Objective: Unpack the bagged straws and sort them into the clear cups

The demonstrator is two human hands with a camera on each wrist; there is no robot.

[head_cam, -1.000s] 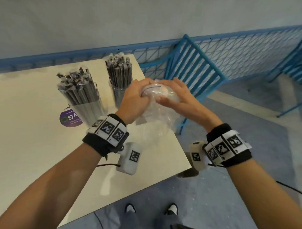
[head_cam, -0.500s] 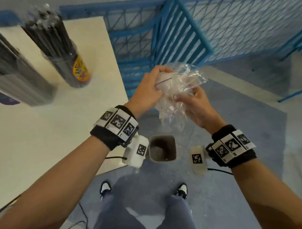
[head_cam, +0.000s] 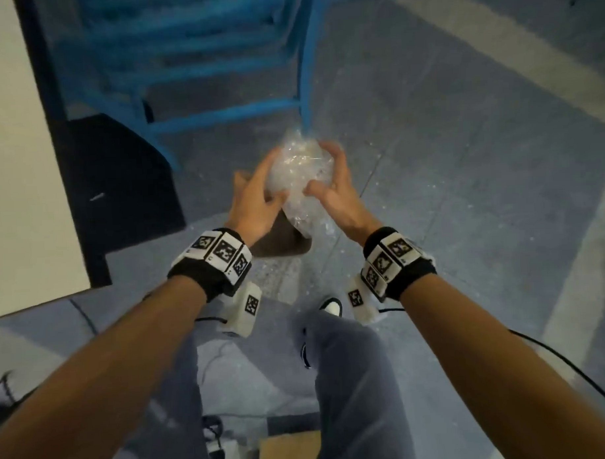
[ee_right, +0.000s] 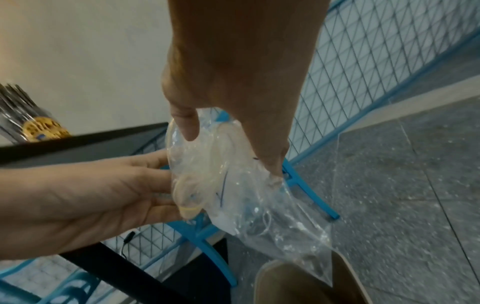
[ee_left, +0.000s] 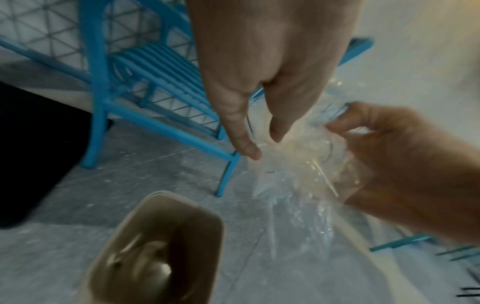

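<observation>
Both hands have come down low, away from the white table (head_cam: 14, 170), and now hold the crinkly clear plastic bag (head_cam: 301, 174) over the brown square bin (ee_left: 161, 246) on the grey speckled floor (head_cam: 463, 155). Left hand (head_cam: 255, 200) cups one side with loosely bent fingers. Right hand (head_cam: 337, 190) curls round the other side, squashing the bag. A blue metal rack (head_cam: 219, 60) stands behind.
</observation>
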